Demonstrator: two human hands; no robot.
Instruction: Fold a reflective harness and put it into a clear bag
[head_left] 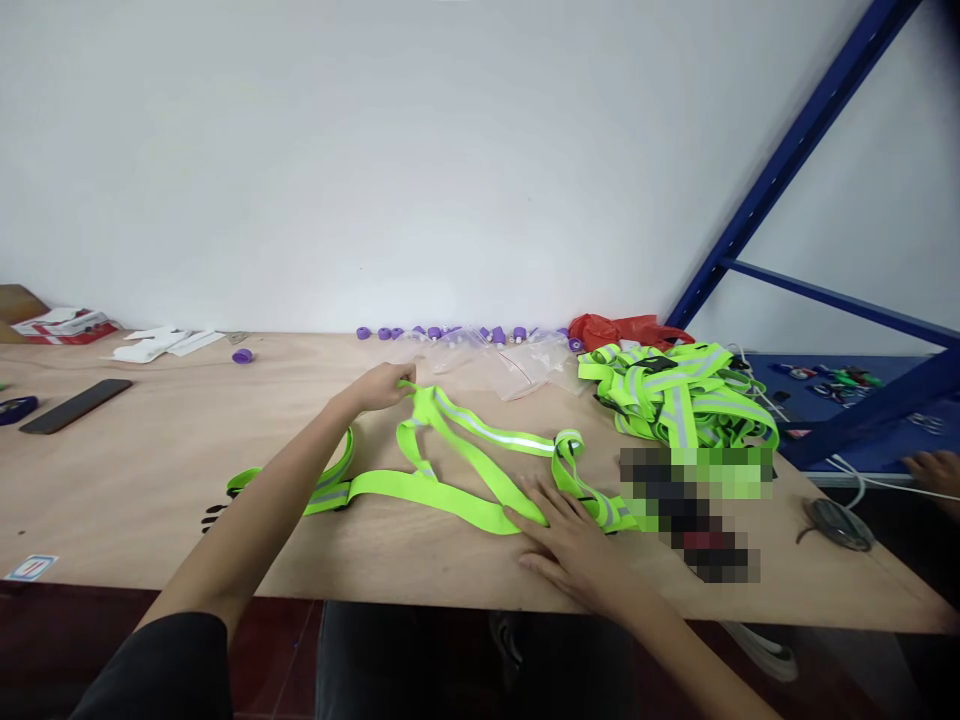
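Observation:
A neon-green reflective harness (431, 488) with silver stripes lies spread across the wooden table in front of me. My left hand (386, 388) pinches one of its straps at the far side and lifts it slightly. My right hand (566, 535) rests flat with fingers spread on the harness's near right part, pressing a strap to the tabletop. At the harness's left end a black buckle (214, 517) sticks out, partly behind my left forearm. A strap end stands curled to the right of my right hand.
A heap of similar green straps (682, 400) lies at the back right, beside a red bag (630, 330). Clear plastic bags (517, 362) and several purple rolls sit along the wall. A dark flat bar (76, 406) is at left. Another person's hand (934, 475) shows at far right.

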